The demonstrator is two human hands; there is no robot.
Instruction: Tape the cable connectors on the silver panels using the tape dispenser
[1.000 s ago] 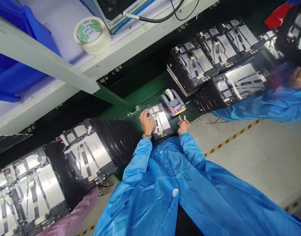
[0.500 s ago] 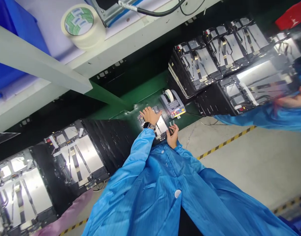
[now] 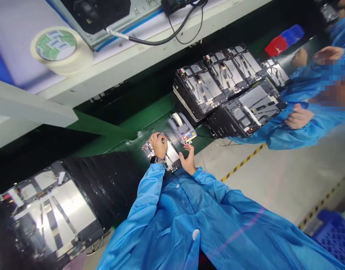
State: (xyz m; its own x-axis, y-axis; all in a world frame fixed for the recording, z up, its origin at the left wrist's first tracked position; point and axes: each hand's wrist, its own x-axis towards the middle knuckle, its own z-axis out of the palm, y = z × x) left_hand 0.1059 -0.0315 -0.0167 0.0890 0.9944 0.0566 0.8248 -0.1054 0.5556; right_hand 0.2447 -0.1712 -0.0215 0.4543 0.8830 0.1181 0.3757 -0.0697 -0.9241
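A flat electronic unit with a silver plate and black cables (image 3: 172,155) lies in front of me on the green surface. My left hand (image 3: 158,146), with a watch at its wrist, is over the unit's left part, fingers curled in; a small dark spot shows at them, too small to name. Beside the unit's right edge my right hand (image 3: 188,160) is open, its fingertips reaching up to the front of a grey tape dispenser (image 3: 181,127). The dispenser carries a white tape roll (image 3: 177,119), and a pale tape end shows at its front.
Stacks of similar units stand at left (image 3: 64,210) and right (image 3: 202,90). Co-workers in blue sleeves (image 3: 285,131) are at the right. A shelf (image 3: 149,48) crosses above, bearing a large tape roll (image 3: 58,47). A blue crate (image 3: 334,236) stands at lower right.
My left hand has gone from lying flat on the unit to curled fingers. The right hand has moved from the unit's edge up toward the dispenser. The view has shifted.
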